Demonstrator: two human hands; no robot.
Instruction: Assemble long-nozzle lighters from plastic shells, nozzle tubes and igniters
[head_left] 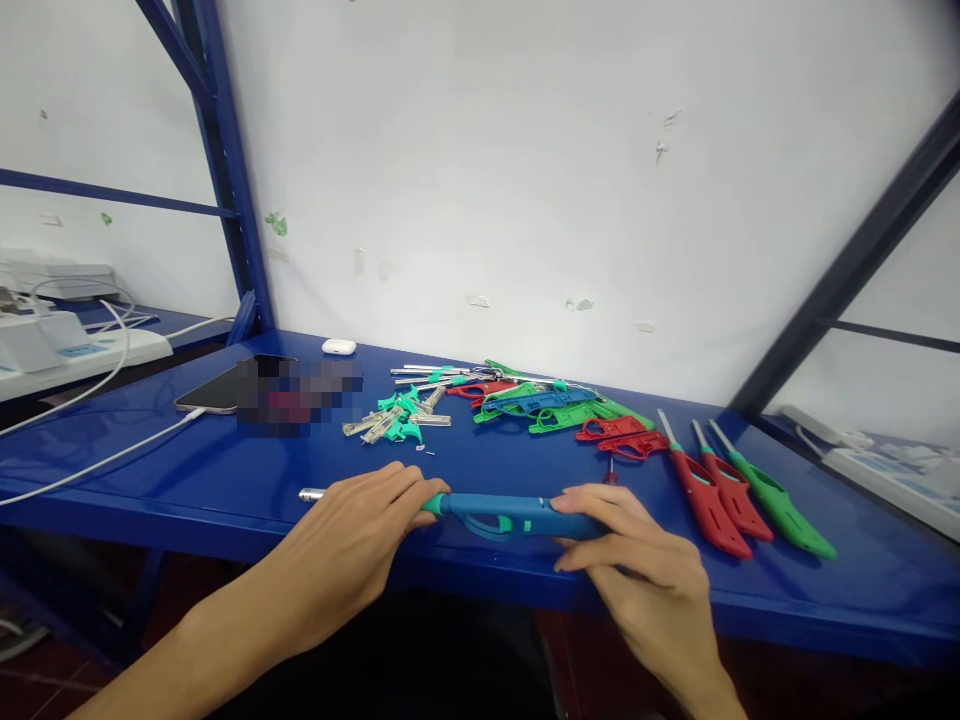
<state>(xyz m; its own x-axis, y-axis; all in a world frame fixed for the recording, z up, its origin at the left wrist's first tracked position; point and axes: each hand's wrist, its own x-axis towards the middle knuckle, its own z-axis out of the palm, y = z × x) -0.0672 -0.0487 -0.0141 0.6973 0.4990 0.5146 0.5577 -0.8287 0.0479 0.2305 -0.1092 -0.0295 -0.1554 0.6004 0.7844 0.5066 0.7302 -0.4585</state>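
A blue long-necked gas lighter (495,508) with a teal trigger and collar lies crosswise between my hands, over the front edge of the blue table. My left hand (375,520) is wrapped over its metal tube near the teal collar, and the silver tip sticks out to the left. At the other end, my right hand (637,550) grips the blue handle between thumb and fingers, hiding its end. Just behind the right fingers, part of a screwdriver (611,470) shows on the table.
Red, green and blue lighter shells (540,402) and metal tubes (442,375) are heaped behind. Clear and teal parts (405,415) lie left of them. Several assembled lighters (709,500) rest at right. A phone (225,388) with a white cable and a white earbud case (339,347) are at left.
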